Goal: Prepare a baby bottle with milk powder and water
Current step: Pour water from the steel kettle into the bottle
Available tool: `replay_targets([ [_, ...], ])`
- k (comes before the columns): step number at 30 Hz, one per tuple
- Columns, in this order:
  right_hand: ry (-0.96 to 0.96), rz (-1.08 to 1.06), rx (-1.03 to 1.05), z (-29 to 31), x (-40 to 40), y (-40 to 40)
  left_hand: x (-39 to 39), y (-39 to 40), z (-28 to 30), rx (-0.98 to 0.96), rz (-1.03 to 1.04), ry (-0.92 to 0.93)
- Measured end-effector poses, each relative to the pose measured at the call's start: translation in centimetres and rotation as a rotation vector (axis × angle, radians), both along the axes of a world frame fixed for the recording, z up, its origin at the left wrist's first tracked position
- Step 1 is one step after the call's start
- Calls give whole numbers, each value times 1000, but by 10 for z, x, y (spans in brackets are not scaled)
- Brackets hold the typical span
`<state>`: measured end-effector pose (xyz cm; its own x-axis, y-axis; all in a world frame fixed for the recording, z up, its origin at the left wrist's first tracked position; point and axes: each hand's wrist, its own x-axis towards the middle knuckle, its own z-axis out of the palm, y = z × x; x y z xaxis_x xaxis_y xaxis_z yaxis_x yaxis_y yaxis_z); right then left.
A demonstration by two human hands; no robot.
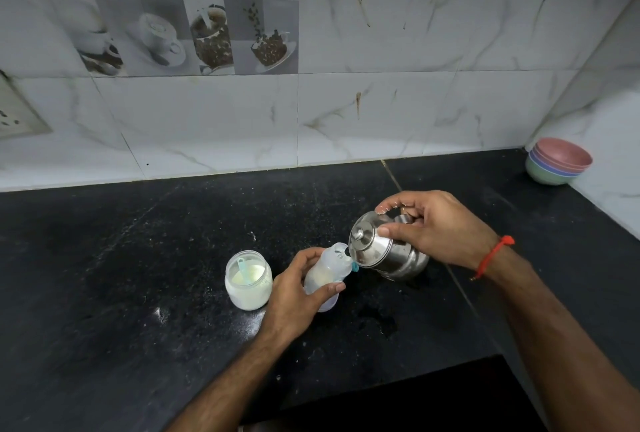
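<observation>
Baby bottle [327,272]: on black counter [138,258], tilted, white powder inside; gripped round its body by left hand [294,296].
Steel kettle [384,251]: tipped left, rim touching bottle mouth; held by right hand [433,227], fingers curled round handle, fingertip on lid.
Powder jar [248,280]: open, just left of bottle, teal scoop [245,270] inside.
Stacked bowls [558,161]: far right corner.

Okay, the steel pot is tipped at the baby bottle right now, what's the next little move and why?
Probably keep the steel pot tipped and pour slowly. Its rim sits at the mouth of the baby bottle, which the left hand holds tilted toward it, and only a little white shows low in the bottle. The right hand has a fingertip on the lid, so it should stay put.
</observation>
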<state>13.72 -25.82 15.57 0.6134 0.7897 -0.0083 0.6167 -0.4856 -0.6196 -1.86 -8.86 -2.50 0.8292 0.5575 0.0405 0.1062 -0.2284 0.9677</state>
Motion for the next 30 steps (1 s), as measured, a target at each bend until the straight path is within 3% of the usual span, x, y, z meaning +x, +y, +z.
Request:
replay_targets([
  [30, -149, 37, -88, 16, 1, 5, 1, 2, -11, -7, -26, 20],
])
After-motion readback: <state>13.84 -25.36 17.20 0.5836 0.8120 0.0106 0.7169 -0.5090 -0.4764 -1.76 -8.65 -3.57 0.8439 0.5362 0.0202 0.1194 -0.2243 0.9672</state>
